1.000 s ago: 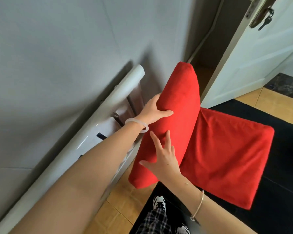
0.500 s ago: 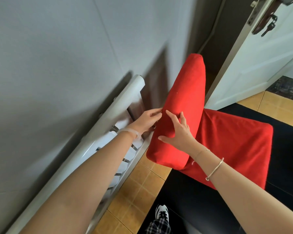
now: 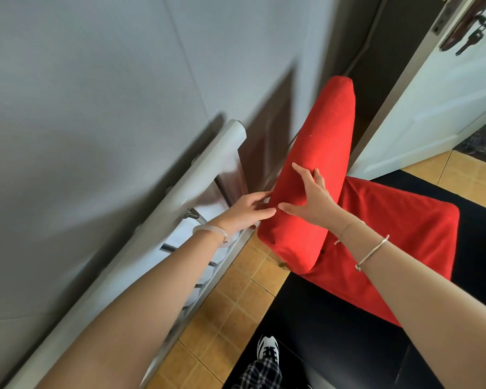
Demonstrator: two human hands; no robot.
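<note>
Hands meet low on the red cushion [image 3: 320, 147], which stands tilted, its long axis climbing up and away from you. Your right hand [image 3: 312, 197] lies spread flat on its front. Your left hand [image 3: 247, 210] touches its left edge with nearly straight fingers. Its lower end overlaps the flat cushion [image 3: 399, 234].

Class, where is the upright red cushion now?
Head view, centre: the upright red cushion leans between left hand and right hand, lower end on the flat red cushion, right of the white rack.
</note>
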